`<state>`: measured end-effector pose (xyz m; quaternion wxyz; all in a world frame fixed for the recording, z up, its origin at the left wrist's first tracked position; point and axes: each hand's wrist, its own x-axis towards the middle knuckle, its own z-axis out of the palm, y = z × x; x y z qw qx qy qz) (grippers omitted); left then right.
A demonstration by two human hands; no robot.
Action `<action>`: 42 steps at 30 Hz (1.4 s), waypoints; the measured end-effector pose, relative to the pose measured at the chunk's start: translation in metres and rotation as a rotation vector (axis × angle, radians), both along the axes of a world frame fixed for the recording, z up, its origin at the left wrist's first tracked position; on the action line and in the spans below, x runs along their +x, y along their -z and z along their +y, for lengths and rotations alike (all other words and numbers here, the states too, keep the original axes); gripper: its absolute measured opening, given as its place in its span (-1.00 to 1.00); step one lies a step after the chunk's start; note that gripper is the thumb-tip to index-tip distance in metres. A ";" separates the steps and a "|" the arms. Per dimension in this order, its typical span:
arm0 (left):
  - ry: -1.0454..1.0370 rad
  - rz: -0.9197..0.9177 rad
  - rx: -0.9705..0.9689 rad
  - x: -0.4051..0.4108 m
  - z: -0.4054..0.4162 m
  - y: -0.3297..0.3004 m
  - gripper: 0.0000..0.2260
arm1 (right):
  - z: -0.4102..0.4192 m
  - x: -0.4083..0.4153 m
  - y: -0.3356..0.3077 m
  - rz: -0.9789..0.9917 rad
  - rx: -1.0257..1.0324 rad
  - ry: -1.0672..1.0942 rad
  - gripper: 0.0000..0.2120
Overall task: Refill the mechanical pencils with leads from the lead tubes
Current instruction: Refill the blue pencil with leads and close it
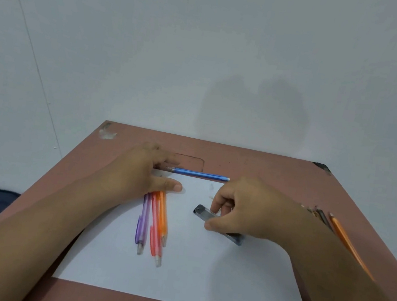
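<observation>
**Picking up the lead tube**

On the white sheet (pixel 201 277), right hand (pixel 242 211) pinches the dark lead tube (pixel 203 213), thumb & fingers curled round it. Left hand (pixel 139 172) lies flat, fingers straight, over tips of 3 pencils (pixel 154 222). Blue pencil (pixel 200 175) farther back. Next, prob: open tube w/o spilling leads.

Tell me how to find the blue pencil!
Look at the white paper on the brown table. Along its far edge, the blue pencil lies sideways, between the two hands. The purple, pink and orange ones lie together, pointing away instead.
</observation>
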<state>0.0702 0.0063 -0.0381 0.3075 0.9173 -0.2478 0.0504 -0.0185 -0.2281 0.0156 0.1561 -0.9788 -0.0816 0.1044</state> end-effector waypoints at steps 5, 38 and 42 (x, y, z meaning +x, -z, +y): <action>0.011 -0.006 -0.046 -0.009 -0.002 -0.009 -0.50 | -0.001 0.004 0.007 -0.039 0.175 0.070 -0.88; 0.158 0.100 -0.651 -0.043 -0.026 -0.021 -0.83 | 0.003 -0.002 0.010 -0.255 0.675 0.039 -0.86; 0.065 0.036 -0.635 -0.046 -0.031 -0.018 -0.83 | 0.001 -0.001 0.011 -0.368 0.462 -0.039 -0.72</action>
